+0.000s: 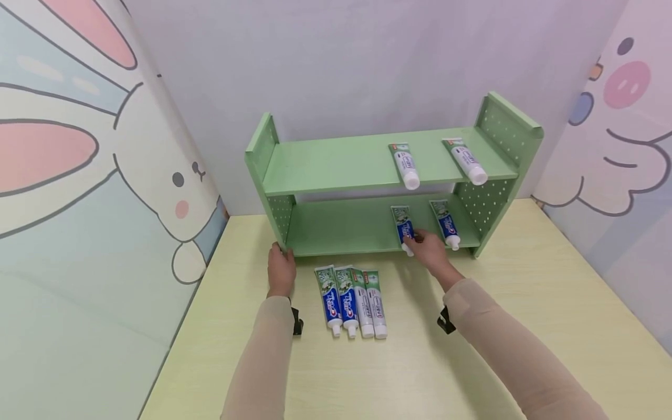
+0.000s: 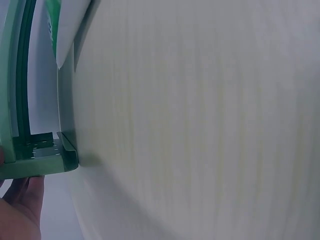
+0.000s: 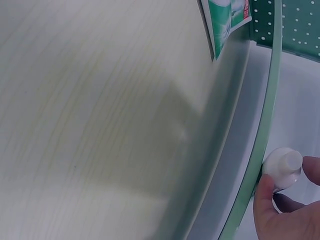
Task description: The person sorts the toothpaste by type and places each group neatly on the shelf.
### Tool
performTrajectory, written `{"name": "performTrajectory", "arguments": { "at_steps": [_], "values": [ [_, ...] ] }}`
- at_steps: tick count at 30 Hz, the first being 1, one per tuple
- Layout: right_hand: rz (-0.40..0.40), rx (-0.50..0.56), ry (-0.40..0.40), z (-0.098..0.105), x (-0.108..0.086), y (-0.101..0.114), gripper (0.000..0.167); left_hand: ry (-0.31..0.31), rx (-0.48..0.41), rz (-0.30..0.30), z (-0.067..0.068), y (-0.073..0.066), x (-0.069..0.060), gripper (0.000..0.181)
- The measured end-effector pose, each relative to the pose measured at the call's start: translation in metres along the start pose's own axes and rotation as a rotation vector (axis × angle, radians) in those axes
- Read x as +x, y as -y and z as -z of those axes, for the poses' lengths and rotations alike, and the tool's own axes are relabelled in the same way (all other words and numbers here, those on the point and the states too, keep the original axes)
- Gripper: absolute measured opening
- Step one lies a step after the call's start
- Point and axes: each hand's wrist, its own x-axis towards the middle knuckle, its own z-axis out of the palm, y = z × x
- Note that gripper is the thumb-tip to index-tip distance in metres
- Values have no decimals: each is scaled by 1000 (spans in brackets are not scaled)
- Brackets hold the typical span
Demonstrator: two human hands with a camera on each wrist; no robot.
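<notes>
A green two-tier shelf stands on the table. My left hand grips the bottom front corner of its left side panel; in the left wrist view fingers show against the panel's edge. On the lower tier, my right hand pinches a blue and green toothpaste tube near its cap. The right wrist view shows the white cap between thumb and finger, just over the shelf's front edge. To its right lies a matching toothpaste tube, cap toward the front.
Two white and green toothpaste tubes lie on the upper tier. In front of the shelf, two blue tubes and two white tubes lie side by side on the table. Walls with cartoon animals surround it.
</notes>
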Motion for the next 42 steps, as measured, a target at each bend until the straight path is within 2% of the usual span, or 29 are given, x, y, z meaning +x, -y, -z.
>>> {"name": "performTrajectory", "arguments": {
  "at_steps": [23, 33, 42],
  "values": [
    [94, 24, -7, 13, -24, 0, 61, 14, -18, 2, 1, 1, 1, 41],
    [89, 21, -6, 12, -34, 5, 61, 11, -9, 8, -1, 1, 2, 41],
    [119, 42, 18, 6, -43, 12, 54, 14, -10, -9, -1, 3, 2, 41]
  ]
}}
